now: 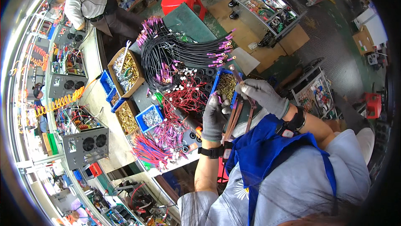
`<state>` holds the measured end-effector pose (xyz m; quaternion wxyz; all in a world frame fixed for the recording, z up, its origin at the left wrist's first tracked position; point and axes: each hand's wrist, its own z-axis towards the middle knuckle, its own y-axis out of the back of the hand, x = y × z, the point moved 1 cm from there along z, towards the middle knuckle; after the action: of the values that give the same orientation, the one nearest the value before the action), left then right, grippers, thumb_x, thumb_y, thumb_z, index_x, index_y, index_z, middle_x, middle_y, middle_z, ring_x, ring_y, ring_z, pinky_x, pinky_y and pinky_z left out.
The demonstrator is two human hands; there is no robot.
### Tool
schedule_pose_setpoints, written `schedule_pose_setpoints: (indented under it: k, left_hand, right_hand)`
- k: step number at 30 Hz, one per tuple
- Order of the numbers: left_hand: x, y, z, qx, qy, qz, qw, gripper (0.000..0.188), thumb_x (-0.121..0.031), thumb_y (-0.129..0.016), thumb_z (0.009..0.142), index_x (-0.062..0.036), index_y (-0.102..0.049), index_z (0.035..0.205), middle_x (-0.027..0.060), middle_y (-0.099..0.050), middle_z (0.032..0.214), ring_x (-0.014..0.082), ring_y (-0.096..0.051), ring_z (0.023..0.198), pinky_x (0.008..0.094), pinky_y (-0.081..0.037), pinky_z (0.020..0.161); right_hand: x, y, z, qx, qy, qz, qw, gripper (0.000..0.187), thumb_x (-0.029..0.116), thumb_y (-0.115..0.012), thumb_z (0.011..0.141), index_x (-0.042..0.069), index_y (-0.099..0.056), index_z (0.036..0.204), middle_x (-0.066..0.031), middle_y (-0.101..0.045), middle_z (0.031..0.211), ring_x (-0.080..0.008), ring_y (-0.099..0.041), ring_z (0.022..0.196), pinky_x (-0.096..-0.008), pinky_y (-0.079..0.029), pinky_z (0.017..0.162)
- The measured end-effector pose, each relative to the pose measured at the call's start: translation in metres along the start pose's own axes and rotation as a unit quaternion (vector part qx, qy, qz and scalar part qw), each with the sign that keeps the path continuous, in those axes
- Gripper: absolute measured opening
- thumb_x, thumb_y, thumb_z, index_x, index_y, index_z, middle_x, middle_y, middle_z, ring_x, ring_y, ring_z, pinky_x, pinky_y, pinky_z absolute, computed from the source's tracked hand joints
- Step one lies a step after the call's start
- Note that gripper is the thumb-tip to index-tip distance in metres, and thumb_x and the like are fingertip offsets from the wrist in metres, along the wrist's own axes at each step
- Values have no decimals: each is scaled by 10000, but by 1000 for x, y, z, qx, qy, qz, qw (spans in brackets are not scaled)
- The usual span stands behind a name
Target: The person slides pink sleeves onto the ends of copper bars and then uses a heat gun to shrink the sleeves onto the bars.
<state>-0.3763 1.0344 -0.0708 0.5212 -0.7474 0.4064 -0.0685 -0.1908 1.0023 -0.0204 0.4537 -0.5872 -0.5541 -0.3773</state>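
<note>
Head view shows two gray-gloved hands close together at the near edge of a bench. The right hand (265,95) is clamped on a copper-coloured strip (235,73), thumb and fingers pinched around it, and the strip's end with a hole sticks out beyond the fingertips, tilted away and to the left. The left hand (214,119) is just beside it on the left, fingers curled up; a bit of purple shows at its fingertips, but I cannot tell whether they are closed on it. Right between and beyond the two grips sits a blue bin (215,82) of small brass-coloured parts (227,85), partly hidden by the left fingers. More copper-coloured strips (238,113) lie below the right grip, toward the body. Left of the left hand, near it, is a tool with an orange-and-black handle (189,120), with tangled red wires (181,98) beyond it. Farther out past the left grip, black cables (192,54) with purple-sleeved ends are heaped. Well to the left of both hands stand a blue tray (153,128) of silvery bits and a cardboard box (140,70).
</note>
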Motion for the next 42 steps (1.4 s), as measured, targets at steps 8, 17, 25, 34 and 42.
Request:
schedule_pose_setpoints:
  k: [8,17,25,34,42]
  left_hand:
    - [9,-27,-6,4,-52,262,964,279,-209,-545,922,-26,-549,1133,4,-591,794,37,-493,590,157,-365,475]
    - [2,-27,-13,19,-55,167,984,190,-221,-502,921,-45,-513,993,81,-623,869,113,-580,664,198,-431,512]
    - [-11,-17,-12,55,23,184,981,197,-74,-457,848,9,-535,1009,97,-596,887,136,-562,668,203,-415,492]
    - [-15,-17,-14,67,56,203,975,178,-195,-615,873,-29,-618,937,6,-600,755,39,-479,548,172,-310,429]
    - [-6,-35,-26,25,-77,400,913,215,-113,-656,835,21,-659,1002,19,-662,865,63,-560,765,221,-446,739]
  right_hand:
    - [18,-11,1,-43,46,-54,997,212,219,-557,897,23,-628,934,39,-533,667,-30,-478,558,-190,-400,512]
    - [10,-15,19,-21,-63,29,997,180,241,-598,870,64,-626,847,55,-496,604,-4,-417,511,-173,-323,430]
    - [24,-18,25,58,-48,19,997,144,162,-567,881,23,-601,860,30,-549,665,-4,-399,520,-180,-308,443]
    - [32,-23,29,81,-27,-82,993,182,186,-542,897,28,-620,940,-3,-604,748,-50,-550,615,-210,-449,541]
    - [78,4,7,-138,119,29,983,259,234,-508,937,25,-606,1053,29,-529,753,-21,-489,617,-188,-423,537]
